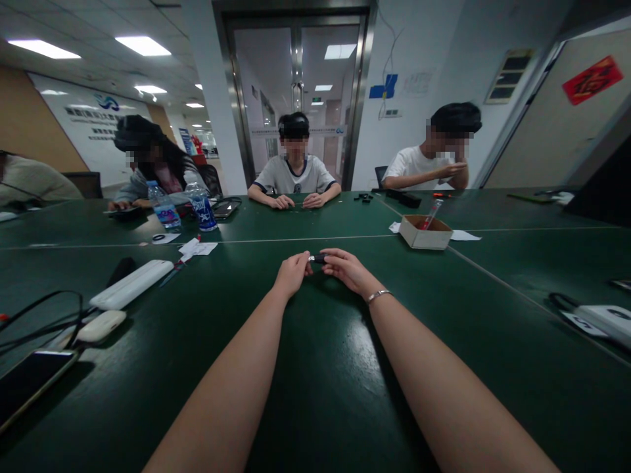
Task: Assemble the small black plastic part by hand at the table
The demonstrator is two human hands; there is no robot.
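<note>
Both of my arms reach forward over the dark green table (pixel 315 368). Between my hands is a small, slim black thing with a silver metal end (pixel 319 258), held level just above the tabletop. My left hand (pixel 292 273) pinches its silver end between thumb and fingers. On the black end, the fingers of my right hand (pixel 349 269) are closed, and they hide part of it. Its exact kind is too small to make out. A silver bracelet (pixel 378 296) circles my right wrist.
Left on the table are a phone (pixel 34 378), a white power bank (pixel 132 284), cables, papers (pixel 197 248) and two water bottles (pixel 201 207). A small open box (pixel 424 238) holding a red-and-clear tool stands right of my hands. Several people sit around the table.
</note>
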